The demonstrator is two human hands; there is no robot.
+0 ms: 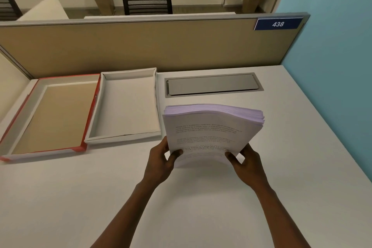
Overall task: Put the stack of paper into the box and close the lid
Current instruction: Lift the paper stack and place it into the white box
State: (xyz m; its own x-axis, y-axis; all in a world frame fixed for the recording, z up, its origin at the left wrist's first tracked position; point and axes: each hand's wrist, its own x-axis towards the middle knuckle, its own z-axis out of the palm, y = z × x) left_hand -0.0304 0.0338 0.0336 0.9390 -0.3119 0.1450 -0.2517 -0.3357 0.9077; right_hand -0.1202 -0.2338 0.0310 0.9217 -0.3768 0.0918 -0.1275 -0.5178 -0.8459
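A thick stack of printed white paper is held above the desk, its far end curving upward. My left hand grips the stack's near left corner and my right hand grips its near right corner. Left of the stack lies the open white box, shallow and empty. Its lid, red outside with a tan inner face, lies upturned on the box's left side, touching it.
A grey cable hatch is set into the white desk behind the stack. A tan partition with a blue 438 sign bounds the far edge. A blue wall stands to the right.
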